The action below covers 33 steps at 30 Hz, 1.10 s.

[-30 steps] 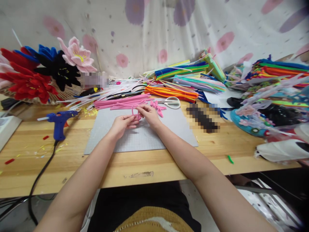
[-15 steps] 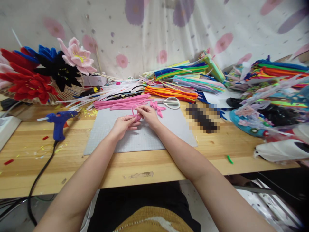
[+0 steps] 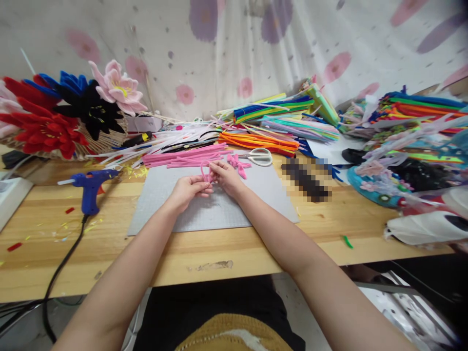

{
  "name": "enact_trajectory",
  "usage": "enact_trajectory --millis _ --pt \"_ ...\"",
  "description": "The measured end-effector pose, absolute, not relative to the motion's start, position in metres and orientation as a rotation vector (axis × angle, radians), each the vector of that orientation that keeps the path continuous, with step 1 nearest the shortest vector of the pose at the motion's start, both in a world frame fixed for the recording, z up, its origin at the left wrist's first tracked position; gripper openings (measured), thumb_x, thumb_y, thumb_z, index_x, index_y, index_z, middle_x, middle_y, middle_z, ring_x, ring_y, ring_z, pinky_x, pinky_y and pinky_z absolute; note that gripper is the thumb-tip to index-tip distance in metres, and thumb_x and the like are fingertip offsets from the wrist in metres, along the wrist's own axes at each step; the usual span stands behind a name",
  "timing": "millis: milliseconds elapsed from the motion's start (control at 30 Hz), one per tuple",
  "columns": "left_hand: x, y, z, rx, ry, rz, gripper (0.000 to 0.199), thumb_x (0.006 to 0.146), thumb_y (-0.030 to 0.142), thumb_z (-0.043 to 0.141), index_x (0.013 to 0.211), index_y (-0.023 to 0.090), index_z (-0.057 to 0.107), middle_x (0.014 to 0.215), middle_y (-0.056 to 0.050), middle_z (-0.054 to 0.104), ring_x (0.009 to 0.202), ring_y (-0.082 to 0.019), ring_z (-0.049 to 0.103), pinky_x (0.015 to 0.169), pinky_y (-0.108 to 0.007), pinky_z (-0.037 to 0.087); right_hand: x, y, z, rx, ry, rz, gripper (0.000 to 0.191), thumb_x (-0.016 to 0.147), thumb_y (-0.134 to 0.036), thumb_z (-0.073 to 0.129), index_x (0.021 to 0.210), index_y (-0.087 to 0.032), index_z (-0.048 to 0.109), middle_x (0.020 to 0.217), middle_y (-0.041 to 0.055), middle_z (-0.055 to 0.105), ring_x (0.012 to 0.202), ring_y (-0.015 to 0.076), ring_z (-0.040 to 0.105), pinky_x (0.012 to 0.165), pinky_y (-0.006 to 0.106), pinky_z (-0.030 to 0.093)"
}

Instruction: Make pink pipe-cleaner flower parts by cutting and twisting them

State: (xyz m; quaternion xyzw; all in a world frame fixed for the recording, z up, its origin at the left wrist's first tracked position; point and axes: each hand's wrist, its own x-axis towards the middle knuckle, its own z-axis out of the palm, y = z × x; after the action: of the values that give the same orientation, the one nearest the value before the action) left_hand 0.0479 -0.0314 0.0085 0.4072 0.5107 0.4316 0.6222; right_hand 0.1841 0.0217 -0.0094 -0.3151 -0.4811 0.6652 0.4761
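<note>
A pink pipe cleaner (image 3: 203, 169), bent into a loop, is held between both hands above the grey mat (image 3: 219, 214). My left hand (image 3: 189, 192) pinches its lower end between thumb and fingers. At the loop's right side, my right hand (image 3: 225, 176) grips it with bent fingers; part of the pipe cleaner is hidden behind them. Just beyond the right hand lies a pink bow-like piece (image 3: 239, 165) of bent pipe cleaner. Behind the hands is a bundle of straight pink pipe cleaners (image 3: 175, 156).
Scissors with white handles (image 3: 260, 156) lie at the mat's back edge. A blue glue gun (image 3: 89, 190) with a black cord stands on the left. Fuzzy flowers (image 3: 47, 124) fill the back left; orange pipe cleaners (image 3: 259, 143) and other coloured bundles line the back.
The pink loop stands a little more open and upright between the fingers. Both hands have shifted only slightly, with the left fingers gathered closer to the loop's base.
</note>
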Motion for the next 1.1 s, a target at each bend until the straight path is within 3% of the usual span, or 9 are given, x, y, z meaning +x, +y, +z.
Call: enact_trajectory --millis 133,333,467,600,933,1100 --pt "0.046 -0.032 0.012 0.858 1.091 0.938 0.030 0.068 0.008 0.069 0.095 0.012 0.055 0.066 -0.004 0.067 0.051 -0.009 0.062 0.050 -0.017 0.051 0.189 0.024 -0.009 -0.686 -1.096 1.846 0.035 0.073 -0.050 0.061 0.085 -0.018 0.063 0.063 -0.0031 0.050 0.050 0.0049 0.040 0.043 0.018 0.030" --pt "0.048 -0.033 0.013 0.790 1.009 0.895 0.027 0.070 0.008 0.068 0.094 0.013 0.057 0.067 -0.003 0.066 0.049 -0.007 0.059 0.046 -0.015 0.048 0.193 0.028 -0.012 -0.649 -1.059 1.937 0.033 0.076 -0.047 0.059 0.075 -0.015 0.064 0.053 -0.0051 0.040 0.046 0.0039 0.030 0.042 0.017 0.028" --pt "0.049 -0.034 0.011 0.790 0.993 0.880 0.026 0.069 0.006 0.067 0.092 0.013 0.057 0.067 -0.003 0.066 0.051 -0.007 0.060 0.049 -0.014 0.049 0.191 0.029 -0.014 -0.657 -0.994 1.894 0.028 0.069 -0.041 0.068 0.068 -0.014 0.061 0.049 -0.0071 0.033 0.045 0.0031 0.025 0.039 0.016 0.020" --pt "0.052 -0.034 0.009 0.783 1.008 0.877 0.026 0.068 0.005 0.068 0.087 0.014 0.052 0.066 -0.002 0.066 0.051 -0.008 0.061 0.048 -0.015 0.049 0.189 0.028 -0.011 -0.664 -0.919 1.865 0.026 0.060 -0.035 0.074 0.065 -0.013 0.059 0.050 -0.0075 0.036 0.045 0.0018 0.024 0.038 0.016 0.017" --pt "0.057 -0.034 0.007 0.823 1.048 0.861 0.030 0.064 0.007 0.071 0.077 0.016 0.045 0.066 -0.006 0.068 0.052 -0.011 0.063 0.049 -0.018 0.050 0.188 0.024 -0.007 -0.764 -0.944 1.675 0.018 0.062 -0.029 0.067 0.062 -0.015 0.056 0.056 -0.0054 0.048 0.041 0.0019 0.021 0.038 0.020 0.014" --pt "0.048 -0.031 0.012 0.940 1.106 0.964 0.038 0.063 0.012 0.072 0.090 0.016 0.045 0.067 -0.005 0.068 0.057 -0.014 0.065 0.053 -0.022 0.049 0.189 0.030 -0.012 -0.836 -0.994 1.514 0.020 0.062 -0.032 0.065 0.059 -0.017 0.054 0.048 -0.0071 0.037 0.041 0.0036 0.022 0.040 0.021 0.014"
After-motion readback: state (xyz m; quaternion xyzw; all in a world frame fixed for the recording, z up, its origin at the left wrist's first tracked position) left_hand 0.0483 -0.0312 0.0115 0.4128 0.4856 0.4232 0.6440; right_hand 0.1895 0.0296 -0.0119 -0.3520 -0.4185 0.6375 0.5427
